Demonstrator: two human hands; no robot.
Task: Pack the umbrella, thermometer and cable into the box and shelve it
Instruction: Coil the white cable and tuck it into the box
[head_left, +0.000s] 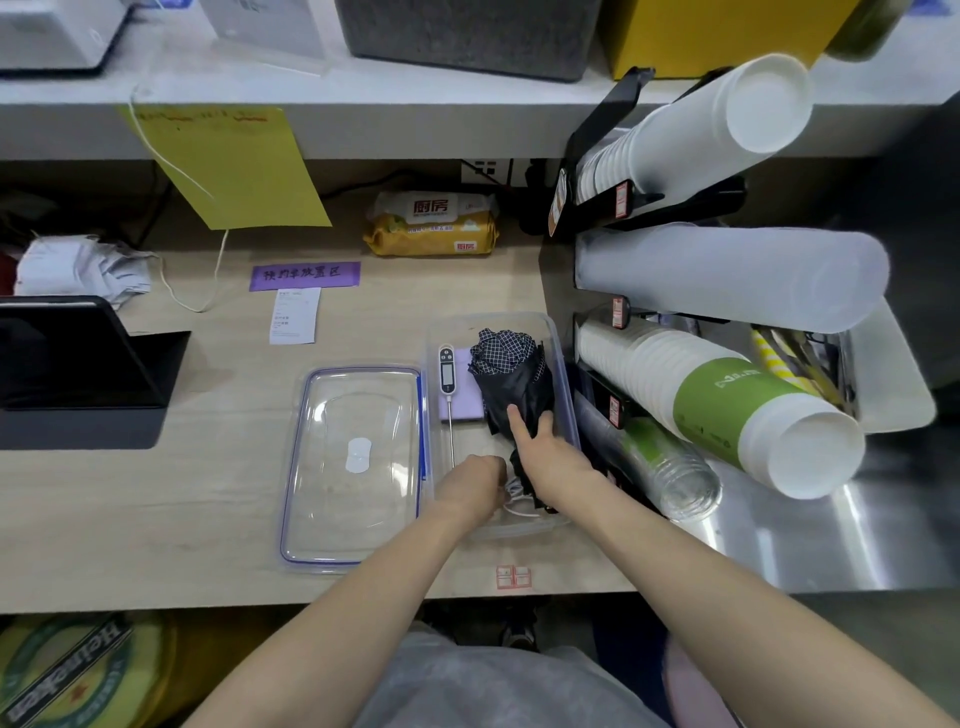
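My left hand (475, 480) reaches into the near end of the clear plastic box (563, 395) on the wooden counter (208, 457), its grip curled down over the thin white cable (514, 496); whether it clamps the cable I cannot tell. My right hand (540, 441) lies spread, fingers apart, pressing on the folded umbrella (514, 374), soft black cloth with a checked patch, whose long axis runs away from me along the box's right side. Left of it the thermometer (447, 371) lies lengthwise too, steel probe toward me, display end farther off. The clear flat lid (353, 467) lies just beside the box.
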